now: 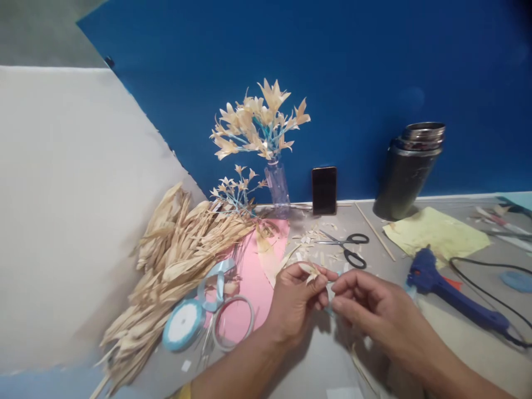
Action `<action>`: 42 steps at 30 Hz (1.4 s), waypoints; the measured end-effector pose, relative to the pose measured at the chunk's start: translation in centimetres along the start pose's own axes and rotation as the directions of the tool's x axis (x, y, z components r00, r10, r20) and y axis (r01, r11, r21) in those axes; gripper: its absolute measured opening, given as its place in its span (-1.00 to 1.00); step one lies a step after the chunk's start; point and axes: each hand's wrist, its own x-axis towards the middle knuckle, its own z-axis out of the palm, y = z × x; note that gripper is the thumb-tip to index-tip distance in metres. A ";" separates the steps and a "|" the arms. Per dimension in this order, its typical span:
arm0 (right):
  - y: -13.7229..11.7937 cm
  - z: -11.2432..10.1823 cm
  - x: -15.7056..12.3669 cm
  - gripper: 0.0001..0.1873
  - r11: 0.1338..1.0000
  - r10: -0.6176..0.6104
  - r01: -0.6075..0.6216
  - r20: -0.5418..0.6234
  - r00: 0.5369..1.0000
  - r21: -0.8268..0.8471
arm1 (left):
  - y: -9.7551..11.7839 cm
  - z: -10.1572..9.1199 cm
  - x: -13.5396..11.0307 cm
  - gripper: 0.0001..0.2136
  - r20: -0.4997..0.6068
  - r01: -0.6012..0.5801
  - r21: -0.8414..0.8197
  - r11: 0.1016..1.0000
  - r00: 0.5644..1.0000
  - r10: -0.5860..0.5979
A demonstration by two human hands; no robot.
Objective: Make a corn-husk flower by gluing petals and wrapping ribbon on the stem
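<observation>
A small pale husk flower (311, 272) is pinched between the thumb and fingers of my left hand (293, 299), its petals pointing up. My right hand (369, 307) is close beside it, thumb and fingertips brought together. Bits of a thin light blue strip (339, 274) show between the two hands, at the right fingertips; most of it is hidden by the fingers. Just beyond the hands lie black-handled scissors (347, 244), partly spread, among pale scraps. A pink sheet (249, 277) is left of my left hand.
Dried husks (178, 282) are heaped at left, near a blue ribbon spool (183, 325) and tape roll (233, 323). Behind stand a clear bottle (277, 188) of husk flowers, a phone (324, 190) and a dark flask (407, 172). A blue glue gun (457, 293) with cord lies right.
</observation>
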 end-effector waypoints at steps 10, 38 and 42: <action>0.2 -1.0 -0.3 -0.66 0.999 0.044 -0.044 -0.086 0.995 0.002 | 0.6 -0.7 0.1 -0.69 0.045 0.100 -0.071 0.992 0.994 -0.097; 0.0 -0.6 -1.4 -0.73 0.981 -0.105 0.109 0.035 0.994 -0.160 | 0.6 -1.2 0.0 -0.72 0.239 0.209 -0.204 0.956 0.958 -0.159; -0.2 -0.7 -1.4 -0.73 0.977 -0.126 0.132 0.044 0.991 -0.166 | 0.5 -1.2 -0.1 -0.71 0.222 0.207 -0.213 0.955 0.962 -0.159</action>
